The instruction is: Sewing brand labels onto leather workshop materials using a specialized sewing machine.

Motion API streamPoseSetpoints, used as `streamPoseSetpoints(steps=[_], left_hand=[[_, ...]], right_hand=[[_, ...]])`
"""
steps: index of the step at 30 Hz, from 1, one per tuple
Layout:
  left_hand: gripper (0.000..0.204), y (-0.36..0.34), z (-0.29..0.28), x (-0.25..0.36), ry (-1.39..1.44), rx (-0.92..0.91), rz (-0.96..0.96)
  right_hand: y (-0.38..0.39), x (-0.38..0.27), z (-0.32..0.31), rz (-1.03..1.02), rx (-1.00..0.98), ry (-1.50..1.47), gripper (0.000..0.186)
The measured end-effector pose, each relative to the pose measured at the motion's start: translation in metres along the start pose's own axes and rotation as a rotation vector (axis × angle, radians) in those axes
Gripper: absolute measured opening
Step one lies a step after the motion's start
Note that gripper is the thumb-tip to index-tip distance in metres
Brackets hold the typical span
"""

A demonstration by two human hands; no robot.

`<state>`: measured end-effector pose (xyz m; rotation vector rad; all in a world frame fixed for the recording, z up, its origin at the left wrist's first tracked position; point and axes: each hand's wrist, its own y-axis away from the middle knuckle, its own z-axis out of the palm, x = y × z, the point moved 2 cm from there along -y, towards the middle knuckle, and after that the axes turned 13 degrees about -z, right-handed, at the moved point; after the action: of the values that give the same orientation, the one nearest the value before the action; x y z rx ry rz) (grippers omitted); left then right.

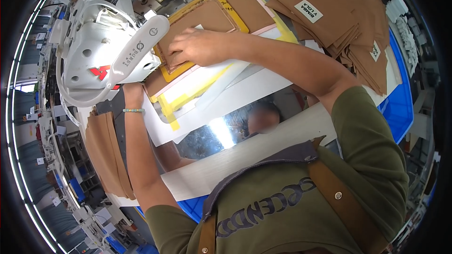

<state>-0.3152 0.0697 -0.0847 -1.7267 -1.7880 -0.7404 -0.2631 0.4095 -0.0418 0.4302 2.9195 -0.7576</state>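
My right hand (pixel 200 48) rests on brown fabric (pixel 203 22) inside a yellow-edged rectangular frame (pixel 234 15). Its fingers are spread and slightly bent, pressing on the fabric and the frame's near-left part. A small white piece (pixel 199 27) shows just beyond the knuckles. My left hand (pixel 133 90) reaches under the head of a white sewing machine (pixel 101 49), by the left corner of the frame's base. The machine hides its fingers. Yellow tape (pixel 172 115) borders the clear and white sheets (pixel 165 134) under the frame.
Brown fabric pieces with white labels (pixel 329 14) lie piled at the far right, above a blue bin (pixel 398 108). More folded brown fabric (pixel 106 155) lies left of my left forearm. A shiny metal plate (pixel 202 141) is set into the near tabletop. A white lamp arm (pixel 136 54) crosses the machine.
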Motion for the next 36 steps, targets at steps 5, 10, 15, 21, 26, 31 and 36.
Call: streamPoseSetpoints(steps=[5,10,15,21,26,31,36], left_hand=[[0.048,-0.011,-0.009,-0.029,0.169,-0.074,0.160],[0.038,-0.018,0.012,-0.018,-0.386,-0.032,0.435],[0.037,-0.022,0.026,0.019,-0.433,-0.098,0.441],[0.036,-0.031,0.019,0.017,-0.438,-0.060,0.626],[0.034,-0.044,0.024,0.026,-0.379,-0.103,0.594],[0.034,-0.047,0.028,0.030,-0.320,-0.154,0.549],[0.034,-0.040,0.027,0.023,-0.359,-0.146,0.493]], right_hand=[[-0.007,0.003,0.002,-0.017,0.136,-0.149,0.028],[0.001,0.003,0.003,0.021,0.105,-0.114,0.028],[0.000,0.000,0.000,0.031,0.041,-0.064,0.030],[-0.011,0.000,-0.009,0.079,-0.076,-0.004,0.036],[-0.014,-0.001,-0.015,0.128,-0.140,-0.032,0.035],[-0.018,0.000,-0.013,0.134,-0.136,-0.080,0.034],[-0.015,0.002,-0.007,0.128,-0.117,-0.034,0.032]])
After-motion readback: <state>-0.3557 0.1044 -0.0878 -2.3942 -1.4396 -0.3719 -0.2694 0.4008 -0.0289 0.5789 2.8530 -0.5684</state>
